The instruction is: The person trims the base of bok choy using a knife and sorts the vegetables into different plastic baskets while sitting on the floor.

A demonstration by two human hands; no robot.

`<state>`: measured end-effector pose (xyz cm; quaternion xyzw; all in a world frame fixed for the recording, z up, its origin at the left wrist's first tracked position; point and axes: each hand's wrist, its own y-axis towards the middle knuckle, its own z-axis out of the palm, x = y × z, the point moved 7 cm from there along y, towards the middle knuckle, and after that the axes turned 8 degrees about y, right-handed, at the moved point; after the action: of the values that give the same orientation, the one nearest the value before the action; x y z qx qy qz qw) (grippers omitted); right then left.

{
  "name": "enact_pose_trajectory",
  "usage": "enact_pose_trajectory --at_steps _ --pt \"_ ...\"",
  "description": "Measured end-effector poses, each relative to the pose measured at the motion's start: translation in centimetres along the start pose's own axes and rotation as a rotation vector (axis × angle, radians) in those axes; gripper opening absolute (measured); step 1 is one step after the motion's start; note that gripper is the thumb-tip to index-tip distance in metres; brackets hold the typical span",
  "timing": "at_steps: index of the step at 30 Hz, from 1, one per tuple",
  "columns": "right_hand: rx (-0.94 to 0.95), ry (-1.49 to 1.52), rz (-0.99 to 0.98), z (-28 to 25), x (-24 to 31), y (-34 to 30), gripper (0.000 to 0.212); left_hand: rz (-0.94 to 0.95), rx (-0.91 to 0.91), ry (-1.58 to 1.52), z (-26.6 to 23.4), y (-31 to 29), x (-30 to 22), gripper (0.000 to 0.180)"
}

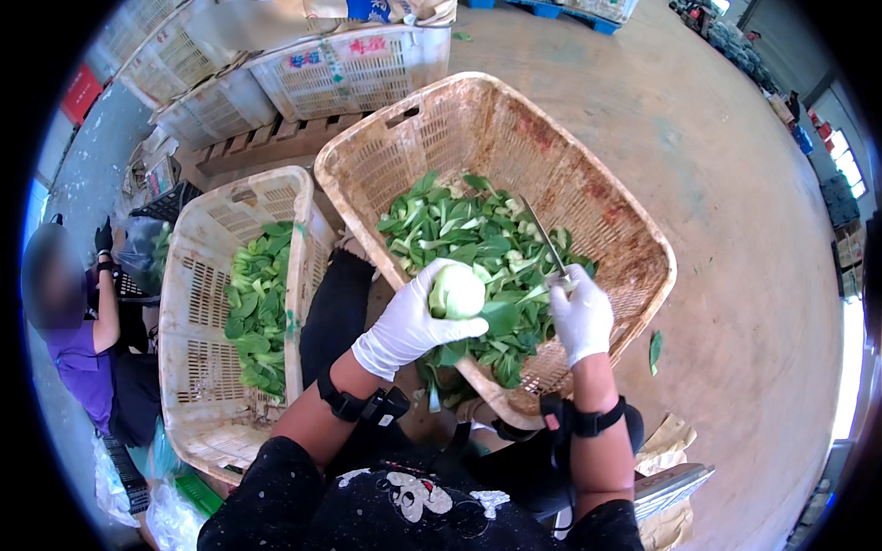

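Note:
My gloved left hand is wrapped round a head of bok choy, its pale rounded base turned up and its green leaves pointing right. My gloved right hand grips a knife with a narrow blade pointing up and away, apart from the bok choy. Both hands are over the near side of a large stained plastic crate. In that crate lies a heap of loose green leaves. The knife's handle is mostly hidden in my right hand.
Left of my knee stands a second crate with bok choy in it. Stacked white crates rest on a wooden pallet behind. A person in purple sits at the far left. A stray leaf lies on the floor, right.

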<state>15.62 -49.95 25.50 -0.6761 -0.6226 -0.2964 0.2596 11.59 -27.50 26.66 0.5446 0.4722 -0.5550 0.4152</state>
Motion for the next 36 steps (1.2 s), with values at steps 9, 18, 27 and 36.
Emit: enact_pose_trajectory --at_steps 9,18,27,36 --pt "0.443 1.219 0.125 0.7 4.8 -1.9 0.048 0.204 0.261 -0.023 3.5 3.2 -1.8 0.052" --pt "0.596 1.44 0.12 1.7 3.0 -0.9 0.062 -0.141 0.25 -0.52 0.9 6.2 2.5 0.031" --pt "0.296 1.203 -0.134 0.1 4.5 -0.8 0.054 0.402 0.085 0.673 2.0 3.8 -3.2 0.068" --pt "0.189 -0.189 -0.028 4.1 -4.1 4.1 0.026 0.214 0.043 -0.315 -4.5 -6.4 -3.4 0.067"
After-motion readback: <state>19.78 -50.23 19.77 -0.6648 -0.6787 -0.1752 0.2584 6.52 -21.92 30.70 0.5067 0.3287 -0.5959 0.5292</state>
